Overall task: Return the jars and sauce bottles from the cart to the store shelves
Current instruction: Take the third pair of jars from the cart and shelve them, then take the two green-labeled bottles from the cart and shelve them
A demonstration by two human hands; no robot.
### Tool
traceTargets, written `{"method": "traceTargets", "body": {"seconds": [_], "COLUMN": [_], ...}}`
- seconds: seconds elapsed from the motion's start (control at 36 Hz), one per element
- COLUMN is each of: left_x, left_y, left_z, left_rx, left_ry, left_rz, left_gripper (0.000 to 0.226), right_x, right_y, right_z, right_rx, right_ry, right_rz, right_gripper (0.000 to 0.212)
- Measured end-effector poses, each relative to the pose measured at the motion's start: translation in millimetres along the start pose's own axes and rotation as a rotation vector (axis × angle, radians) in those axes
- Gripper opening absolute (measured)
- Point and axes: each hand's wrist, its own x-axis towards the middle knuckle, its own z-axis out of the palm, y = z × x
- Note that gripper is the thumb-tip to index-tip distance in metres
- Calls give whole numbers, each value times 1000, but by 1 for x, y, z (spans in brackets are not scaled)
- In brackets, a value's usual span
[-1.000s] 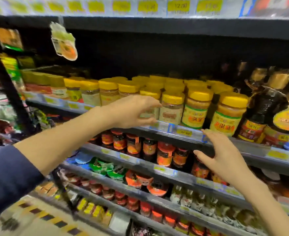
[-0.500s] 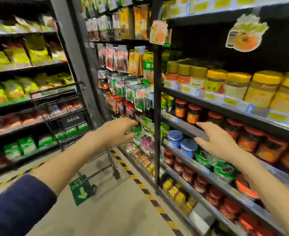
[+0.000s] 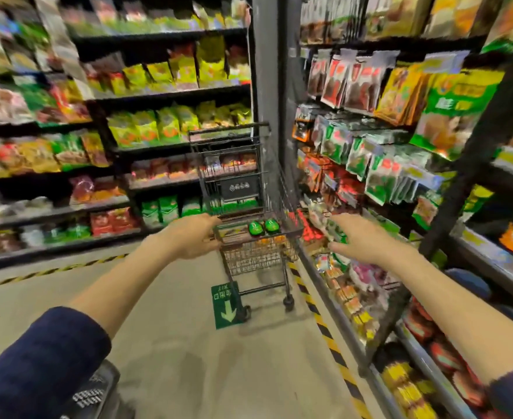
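Note:
A dark wire shopping cart (image 3: 250,192) stands in the aisle ahead, close to the right-hand shelving. Two green-lidded jars (image 3: 263,227) show in its basket, with other items below them too blurred to name. My left hand (image 3: 190,235) reaches out in front of the cart's near left rim, fingers loosely curled and holding nothing; whether it touches the rim is unclear. My right hand (image 3: 367,237) is stretched forward to the right of the cart, fingers spread and empty, in front of the hanging packets. Red-lidded jars (image 3: 444,355) fill the low shelves at the right.
Shelving (image 3: 349,325) with hanging snack packets runs along the right; more shelves of bagged goods (image 3: 158,125) line the left and back. A grey pillar (image 3: 269,71) rises behind the cart. Yellow-black tape (image 3: 329,337) and a green arrow sign (image 3: 226,305) mark the floor.
My view has swung left, away from the yellow-lidded jars on the shelf and onto the aisle and cart. Both hands left the shelf and now reach toward the cart, still empty.

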Motion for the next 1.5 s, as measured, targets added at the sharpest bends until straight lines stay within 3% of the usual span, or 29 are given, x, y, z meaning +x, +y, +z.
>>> {"method": "traceTargets", "body": {"seconds": [0.25,0.56,0.72,1.17,1.5], "left_x": [115,255,333,545,627], "left_y": [-46,-84,-111,-190,-179], "left_z": [21,51,85,196,317], "left_rx": [15,3,-19,-173,-380], "left_ry": [-39,-145,-217,-507,-719], "left_rz": [-111,-191,-149,-29,-144], "left_gripper": [54,52,54,58,42], "right_x": [173,349,430,610,690], "right_y": [17,43,38,46,75], "right_z": [15,27,50,143,251], "right_rx": [-78,-176,-206,-86,-3], "right_ry": [-52,-166,-251,-498,-704], "right_rz": [-160,-210,-218,-15,113], "right_gripper": [65,59,55,59,51]}}
